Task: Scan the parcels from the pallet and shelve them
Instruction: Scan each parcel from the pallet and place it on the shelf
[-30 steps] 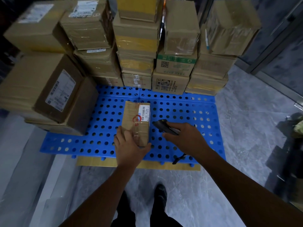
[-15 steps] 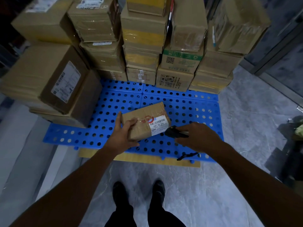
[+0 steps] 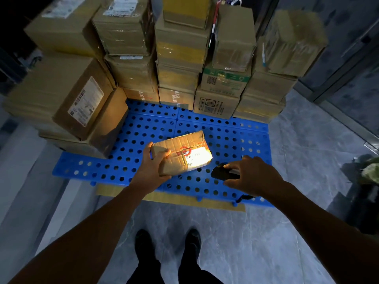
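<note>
Here left hand (image 3: 152,171) grips parcel (image 3: 182,153); scanner (image 3: 224,173) lights label.

Both my bare arms reach up from the lower corners. My left hand (image 3: 150,171), centre frame, grips a small brown cardboard parcel (image 3: 182,152); my right hand (image 3: 255,177), beside it, holds a black handheld scanner (image 3: 222,173).

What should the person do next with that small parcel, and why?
Probably hold it steady a moment: the left hand grips the small brown cardboard parcel above the blue perforated pallet, and the black handheld scanner in the right hand is lighting its white label.
</note>
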Available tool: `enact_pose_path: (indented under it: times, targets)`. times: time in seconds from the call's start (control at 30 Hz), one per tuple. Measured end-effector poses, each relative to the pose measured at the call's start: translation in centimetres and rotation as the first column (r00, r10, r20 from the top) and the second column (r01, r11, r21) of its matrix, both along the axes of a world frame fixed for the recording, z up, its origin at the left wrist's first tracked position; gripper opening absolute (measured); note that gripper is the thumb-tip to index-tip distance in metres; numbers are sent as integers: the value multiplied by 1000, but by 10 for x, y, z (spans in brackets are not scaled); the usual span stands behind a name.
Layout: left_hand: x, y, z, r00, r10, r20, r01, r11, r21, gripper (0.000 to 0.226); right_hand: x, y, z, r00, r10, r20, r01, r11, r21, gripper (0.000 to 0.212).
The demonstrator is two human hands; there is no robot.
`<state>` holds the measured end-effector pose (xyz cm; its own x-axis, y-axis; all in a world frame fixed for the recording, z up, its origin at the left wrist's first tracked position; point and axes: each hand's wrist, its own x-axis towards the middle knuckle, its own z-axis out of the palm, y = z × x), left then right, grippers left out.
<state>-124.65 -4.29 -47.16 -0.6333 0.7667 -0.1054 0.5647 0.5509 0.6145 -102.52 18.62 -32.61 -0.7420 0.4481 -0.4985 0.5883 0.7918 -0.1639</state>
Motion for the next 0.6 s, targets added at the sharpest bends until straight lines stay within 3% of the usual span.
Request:
enact_pose_path:
  times: [0.07,0.13,0.23,0.3,0.4,0.6]
  targets:
    - [3,0,19,1000,-15,-2,15,998,53,93,9,14,5,978,-180,-103,146,952,-270,52]
    - [6,-4,48,999,5,-32,1,985,172,94,21,23,12,872,-448,-198,293,801,-523,45]
    - [6,-11,100,995,11,-103,18,960,280,94,25,28,19,714,-639,-287,375,695,-614,50]
    - [0,-18,135,989,16,-148,31,951,309,93,10,26,34,675,-644,-360,340,705,-623,48]
    - [-15,-36,183,976,73,-207,-5,950,312,93,-32,17,65,692,-581,-428,232,741,-630,37]
    - [-53,-112,267,912,288,-291,-192,928,318,93,-133,-25,122,697,-447,-560,-47,751,-658,62]
